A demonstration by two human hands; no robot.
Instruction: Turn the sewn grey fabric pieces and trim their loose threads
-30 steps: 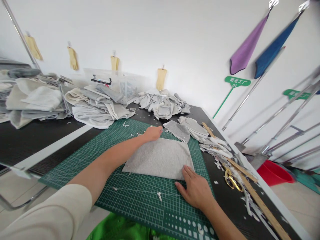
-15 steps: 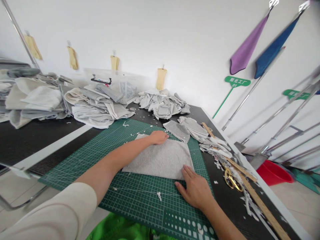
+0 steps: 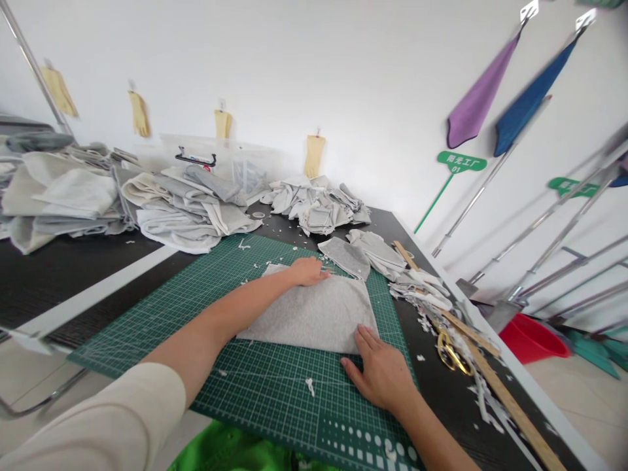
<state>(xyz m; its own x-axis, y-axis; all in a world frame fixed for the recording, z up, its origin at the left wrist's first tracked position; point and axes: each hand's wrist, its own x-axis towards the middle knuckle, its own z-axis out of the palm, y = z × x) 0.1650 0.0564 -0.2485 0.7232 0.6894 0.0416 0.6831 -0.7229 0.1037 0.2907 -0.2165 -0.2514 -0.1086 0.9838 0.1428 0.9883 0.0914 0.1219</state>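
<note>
A folded piece of grey cloth (image 3: 314,314) lies on the green cutting mat (image 3: 275,379), its long near edge facing me. At the cloth's far edge, my left hand (image 3: 308,271) is closed, the fingers bent and pinching at the fabric; the fingertips are partly hidden. My right hand (image 3: 380,369) rests flat over the near right corner, fingers stretched out and thumb spread on the mat. Just beyond the cloth lies another grey cloth piece (image 3: 345,257). White scraps (image 3: 309,386) are scattered over the mat.
Heaps of grey and white cloth (image 3: 186,203) stand at the back left, with a smaller heap (image 3: 316,204) behind the mat. On the right lie gold-handled scissors (image 3: 454,353), a wooden ruler (image 3: 515,405) and cut scraps. A red bucket (image 3: 532,339) stands beyond the table edge.
The whole view has shifted slightly. My left hand's fingers have spread a little at the cloth's far edge; my right hand and the cloth stay in place.
</note>
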